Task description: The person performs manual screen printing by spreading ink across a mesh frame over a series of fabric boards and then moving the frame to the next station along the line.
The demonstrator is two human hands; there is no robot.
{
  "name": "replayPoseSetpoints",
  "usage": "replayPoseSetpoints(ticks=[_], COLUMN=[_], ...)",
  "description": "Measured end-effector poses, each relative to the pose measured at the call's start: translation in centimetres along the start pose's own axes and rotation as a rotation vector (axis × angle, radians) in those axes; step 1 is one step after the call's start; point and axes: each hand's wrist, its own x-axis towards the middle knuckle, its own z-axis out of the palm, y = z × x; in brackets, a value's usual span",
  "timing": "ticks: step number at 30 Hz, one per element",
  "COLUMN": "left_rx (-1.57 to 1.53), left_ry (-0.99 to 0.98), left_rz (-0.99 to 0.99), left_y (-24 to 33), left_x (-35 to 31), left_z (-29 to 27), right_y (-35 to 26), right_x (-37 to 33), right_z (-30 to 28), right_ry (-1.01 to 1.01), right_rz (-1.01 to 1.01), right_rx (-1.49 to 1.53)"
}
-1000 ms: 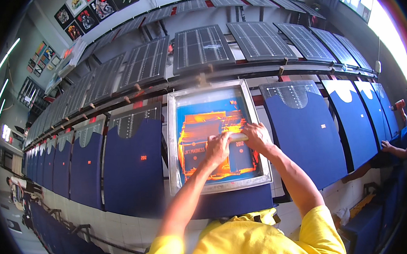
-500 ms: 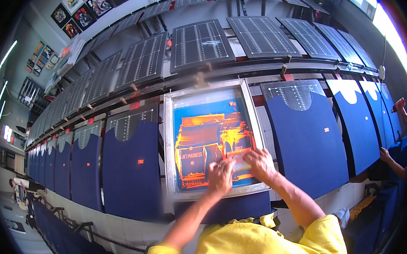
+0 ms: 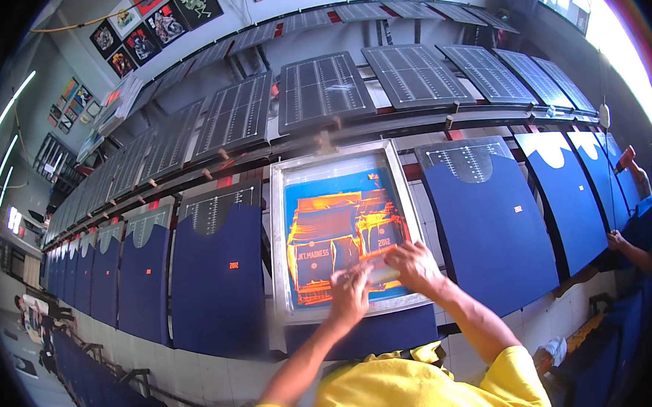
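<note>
Squeegee clamped by left hand and right hand, low inside the silkscreen, orange ink streaked beyond! Navy shirt panels either side already carry small prints; the panel beneath, mostly covered, hides its progress.

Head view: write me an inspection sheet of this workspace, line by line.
Surface: dark blue fabric panels on marked boards
Work items: metal-framed screen smeared with orange ink; pale bar over its lower part
Clutter: pale crumpled item, lower right, kind unclear
Grip: left hand and right hand both hold the bar
Cables: hanging cord with pale fitting, right; yellow line, upper left, cable or hose unclear
Surroundings: person in blue with red tool, right
</note>
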Motion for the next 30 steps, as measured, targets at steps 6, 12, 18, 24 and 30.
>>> replayPoseSetpoints(ticks=[6,12,18,24,30], left_rx=[0.036,0.038,-0.2,-0.026,0.11], left_ry=[-0.097,-0.114,-0.029,0.283,0.137], left_rz=[0.062,0.189,0.109,-0.209,-0.541], left_y=[1.2,-0.7,-3.3,-12.5,-17.8], left_x=[-6.4,-8.4,-7.6,-8.1,-8.7], left_z=[0.1,1.0,-1.8,-6.7,-8.8], right_y=[-5.1,-7.1,-8.2,-4.7,0.6], right_x=[-6.0,-8.1,-8.0,-7.7,-6.7], right_z=[0.9,1.4,0.3,1.6,4.6], right_ry=[-0.056,-0.17,-0.075,0.323,0.407], right_rz=[0.053,0.112,0.336,0.7,0.838], right_rx=[-0.024,0.009,0.148,0.262,0.459])
